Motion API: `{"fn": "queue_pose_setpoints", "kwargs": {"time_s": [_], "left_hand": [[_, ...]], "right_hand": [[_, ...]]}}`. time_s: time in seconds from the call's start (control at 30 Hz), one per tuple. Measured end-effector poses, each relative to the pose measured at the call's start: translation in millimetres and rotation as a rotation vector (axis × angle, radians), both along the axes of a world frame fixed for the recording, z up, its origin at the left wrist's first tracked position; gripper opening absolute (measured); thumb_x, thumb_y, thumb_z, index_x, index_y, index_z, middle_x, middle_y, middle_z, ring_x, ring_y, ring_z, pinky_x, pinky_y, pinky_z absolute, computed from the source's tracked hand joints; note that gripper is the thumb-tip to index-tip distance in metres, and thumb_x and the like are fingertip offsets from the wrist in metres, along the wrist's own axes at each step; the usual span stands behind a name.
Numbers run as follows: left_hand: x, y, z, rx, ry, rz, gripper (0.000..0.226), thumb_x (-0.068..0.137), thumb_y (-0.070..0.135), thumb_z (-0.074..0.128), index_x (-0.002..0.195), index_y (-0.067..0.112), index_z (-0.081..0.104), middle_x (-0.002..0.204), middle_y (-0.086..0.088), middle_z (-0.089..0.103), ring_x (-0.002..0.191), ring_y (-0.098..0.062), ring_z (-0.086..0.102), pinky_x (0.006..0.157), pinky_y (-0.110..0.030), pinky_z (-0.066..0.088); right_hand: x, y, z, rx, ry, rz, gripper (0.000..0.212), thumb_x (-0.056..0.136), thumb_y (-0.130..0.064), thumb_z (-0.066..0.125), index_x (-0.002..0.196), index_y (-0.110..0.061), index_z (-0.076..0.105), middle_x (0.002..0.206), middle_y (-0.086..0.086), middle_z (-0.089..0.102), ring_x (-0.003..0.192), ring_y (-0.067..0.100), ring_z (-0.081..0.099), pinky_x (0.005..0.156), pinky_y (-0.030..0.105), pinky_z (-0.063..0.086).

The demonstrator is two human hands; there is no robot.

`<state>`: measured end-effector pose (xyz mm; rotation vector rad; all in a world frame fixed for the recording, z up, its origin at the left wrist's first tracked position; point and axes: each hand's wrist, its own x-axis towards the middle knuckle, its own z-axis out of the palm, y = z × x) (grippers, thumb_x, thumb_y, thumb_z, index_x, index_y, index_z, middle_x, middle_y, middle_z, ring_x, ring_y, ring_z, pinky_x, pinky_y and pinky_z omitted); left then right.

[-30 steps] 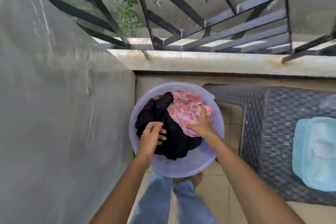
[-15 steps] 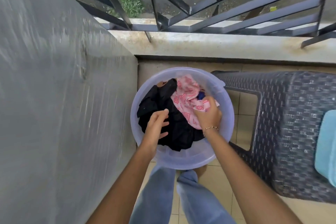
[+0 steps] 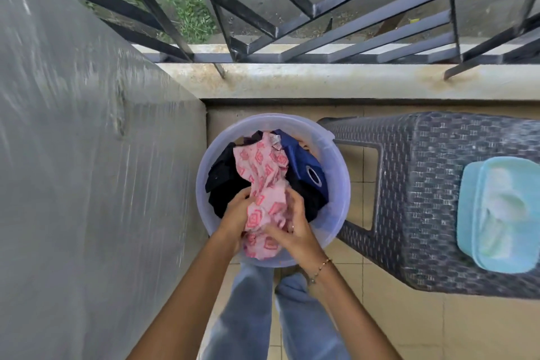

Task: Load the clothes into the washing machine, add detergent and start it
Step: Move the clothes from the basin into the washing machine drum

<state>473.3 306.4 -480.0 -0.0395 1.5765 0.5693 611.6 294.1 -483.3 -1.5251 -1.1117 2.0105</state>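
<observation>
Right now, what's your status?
Both hands, left hand and right hand, gripping pink garment over basin. Dark clothes still inside. Nothing blocking.

Both arms reach down, left hand (image 3: 237,212) and right hand (image 3: 295,223) each closed in a grip.

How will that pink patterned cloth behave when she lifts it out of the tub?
Probably floppy: the pink patterned cloth is bunched and creased between the left hand and right hand. Likely light, since it drapes loosely over the dark clothes. Its far end may trail over the tub rim.
</observation>
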Motion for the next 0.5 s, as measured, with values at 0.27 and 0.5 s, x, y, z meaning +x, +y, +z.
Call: {"fn": "queue_pose_setpoints", "kwargs": {"time_s": [0.27,0.5], "left_hand": [[-18.1,-15.8,13.3,-0.007,-0.094,-0.093,0.031,0.093,0.031,0.052,0.075,0.019,0.074,0.070,-0.002,0.074,0.057,-0.010,0.069,0.045,-0.015,0.050],[-38.4,-27.1,12.9,0.053,-0.164,-0.200,0.060,0.096,0.005,0.042,0.045,0.020,0.071,0.047,0.007,0.064,0.045,-0.001,0.060,0.046,-0.012,0.048]], "right_hand": [[17.9,59.9,-22.1,-0.320,-0.155,-0.069,0.041,0.092,-0.053,0.043,0.126,-0.032,0.051,0.140,0.000,0.042,0.123,0.018,0.048,0.106,0.047,0.041],[-4.2,93.7,-22.0,-0.418,-0.096,0.037,0.065,0.080,-0.068,0.051,0.137,-0.039,0.042,0.145,-0.007,0.043,0.131,0.021,0.041,0.110,0.047,0.032]]}}
